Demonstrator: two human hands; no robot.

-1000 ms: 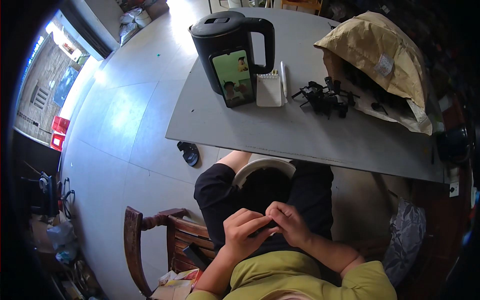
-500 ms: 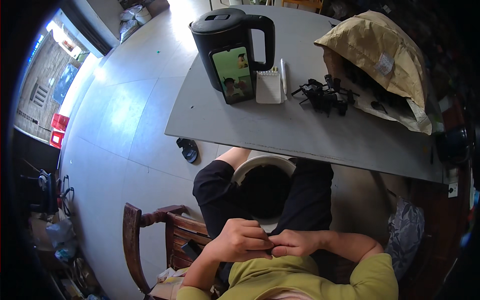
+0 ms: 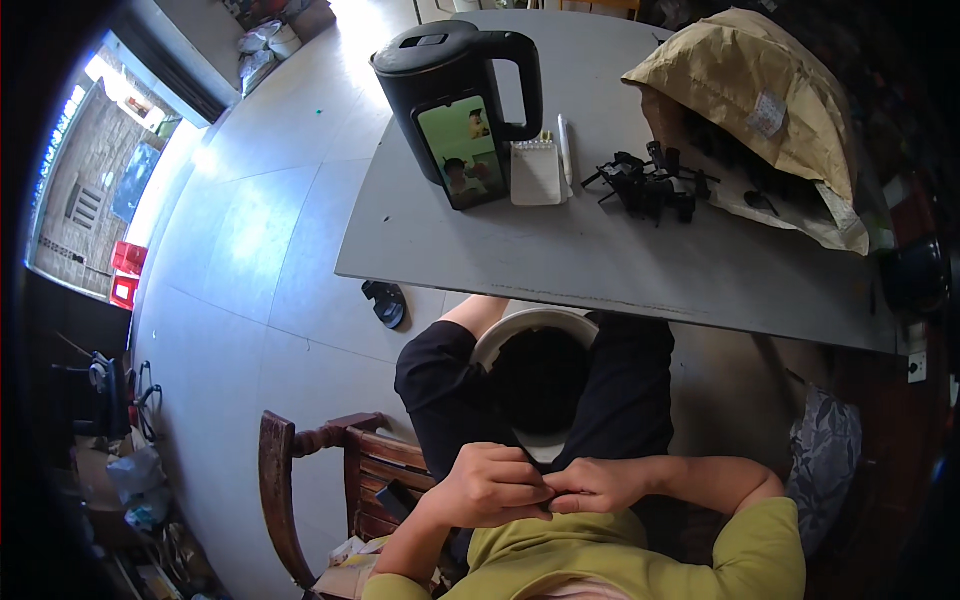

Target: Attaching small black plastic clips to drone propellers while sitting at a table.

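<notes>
Drawn in closer to the chest than before, left hand (image 3: 490, 487) and right hand (image 3: 598, 485) curling shut, fingertips meeting, pinching something unseen, well below the table (image 3: 560, 262) edge, above the bowl (image 3: 540, 330).

Left hand (image 3: 490, 485) and right hand (image 3: 597, 485) meet fingertip to fingertip low over the lap, close against the chest, knuckles up and fingers curled inward. Something small and dark is pinched between them where they touch; too tiny and hidden to identify. Just beyond them a white bowl (image 3: 503, 341) with a dark inside rests between the thighs.
</notes>
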